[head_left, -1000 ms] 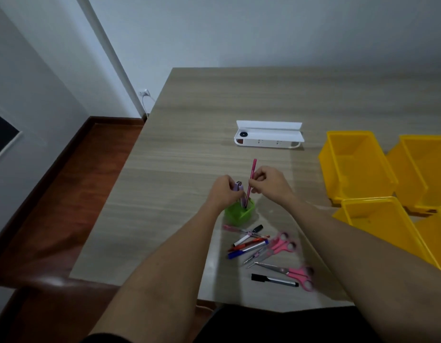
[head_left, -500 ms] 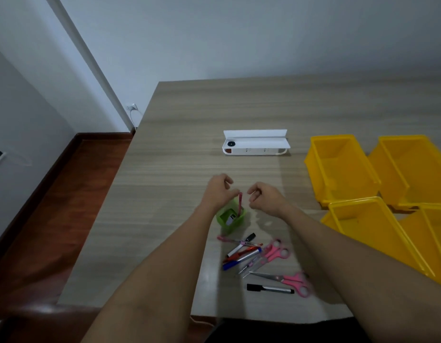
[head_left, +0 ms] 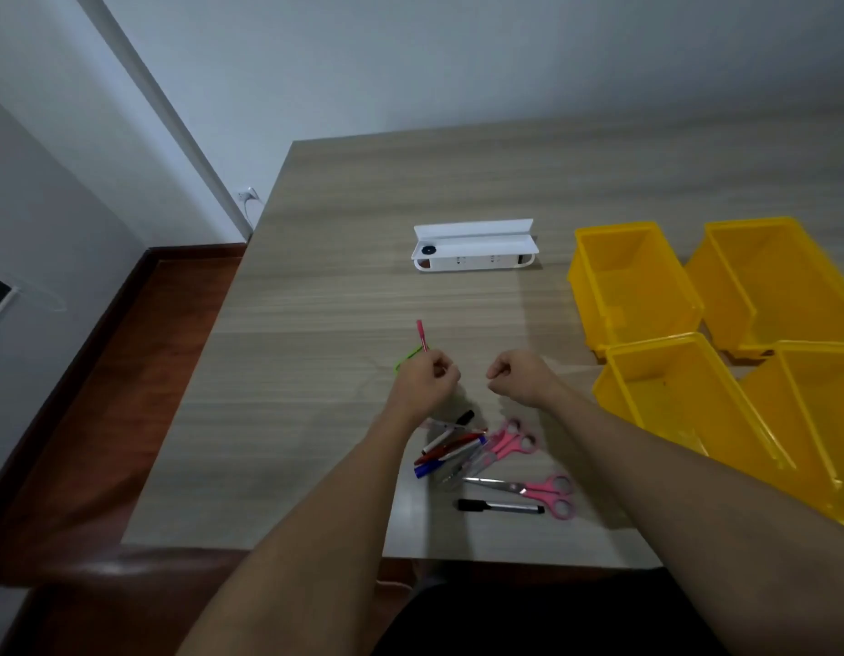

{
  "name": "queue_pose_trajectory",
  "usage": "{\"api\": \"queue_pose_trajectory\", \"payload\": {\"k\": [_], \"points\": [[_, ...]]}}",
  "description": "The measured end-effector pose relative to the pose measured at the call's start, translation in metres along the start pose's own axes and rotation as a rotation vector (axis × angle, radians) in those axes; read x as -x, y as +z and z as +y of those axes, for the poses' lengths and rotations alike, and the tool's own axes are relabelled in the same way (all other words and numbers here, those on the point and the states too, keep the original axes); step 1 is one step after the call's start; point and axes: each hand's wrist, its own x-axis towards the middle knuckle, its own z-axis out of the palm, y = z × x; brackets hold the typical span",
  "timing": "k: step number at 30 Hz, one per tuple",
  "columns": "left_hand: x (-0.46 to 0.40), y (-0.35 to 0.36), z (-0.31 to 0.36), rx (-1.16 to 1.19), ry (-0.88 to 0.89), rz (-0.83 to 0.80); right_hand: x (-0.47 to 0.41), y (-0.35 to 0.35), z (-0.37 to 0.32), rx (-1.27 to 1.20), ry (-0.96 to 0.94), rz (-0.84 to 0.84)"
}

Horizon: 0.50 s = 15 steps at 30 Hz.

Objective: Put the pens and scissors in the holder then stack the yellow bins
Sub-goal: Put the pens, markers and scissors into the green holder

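Note:
My left hand [head_left: 427, 377] is closed around the green holder [head_left: 405, 360], which shows only as a thin green rim at the hand's left side. A pink pen [head_left: 420, 335] sticks up out of it. To the right, apart from the holder, my right hand [head_left: 519, 378] is a fist with nothing in it. A pile of pens [head_left: 451, 446] lies near the front edge, with pink scissors [head_left: 511, 440] beside it. A second pair of pink scissors [head_left: 545, 493] and a black marker [head_left: 500, 507] lie nearer me. Several yellow bins stand separately at the right [head_left: 633, 286] [head_left: 673, 395].
A white power strip box [head_left: 474, 250] lies on the wooden table [head_left: 344, 295] behind the hands. The table's left edge drops to a red-brown floor [head_left: 140, 371]. A wall socket [head_left: 246, 195] is on the far wall.
The pink pen went down into the green holder and my right hand let go of it. My left hand carried the holder to the left, and my right hand drew away to the right.

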Motion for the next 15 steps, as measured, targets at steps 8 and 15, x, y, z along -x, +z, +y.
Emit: {"api": "queue_pose_trajectory", "payload": {"k": [8, 15], "points": [[0.045, 0.034, -0.068, -0.121, -0.212, -0.035, 0.015, 0.046, 0.017, 0.088, 0.065, -0.039], [0.051, 0.062, -0.105, -0.2, -0.299, -0.001, 0.017, 0.081, 0.023, 0.262, 0.027, -0.027]]}}
